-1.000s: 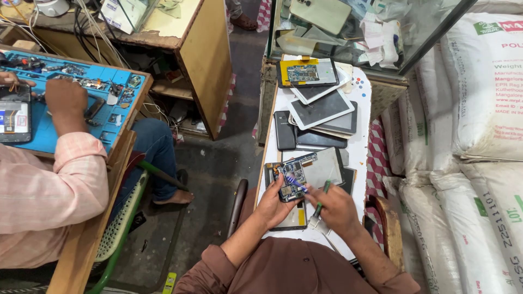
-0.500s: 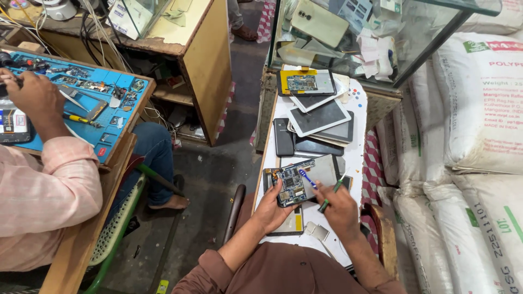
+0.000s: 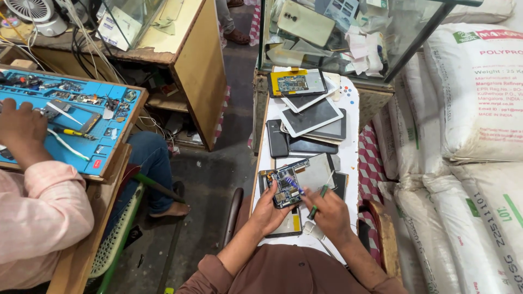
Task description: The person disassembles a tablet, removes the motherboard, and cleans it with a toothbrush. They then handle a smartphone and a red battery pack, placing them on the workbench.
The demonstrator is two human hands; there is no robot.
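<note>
My left hand (image 3: 268, 209) grips an opened tablet (image 3: 299, 178) by its left edge, its circuit board (image 3: 286, 188) exposed, over a narrow white table (image 3: 351, 147). My right hand (image 3: 327, 212) holds a green-handled tool (image 3: 317, 198) with its tip near the tablet's middle. Both brown sleeves reach up from the bottom of the view. A dark phone lies flat under my left wrist.
Several tablets and phones (image 3: 310, 117) are stacked farther up the white table, below a glass cabinet (image 3: 348, 32). White sacks (image 3: 468, 125) pile at the right. At left a co-worker's hand (image 3: 22, 128) rests on a blue mat (image 3: 81, 136) with small tools.
The view has drawn closer and the head tilted. My right hand moved the green tool from the tablet's right side towards its board. The co-worker's hand shifted slightly on the blue mat.
</note>
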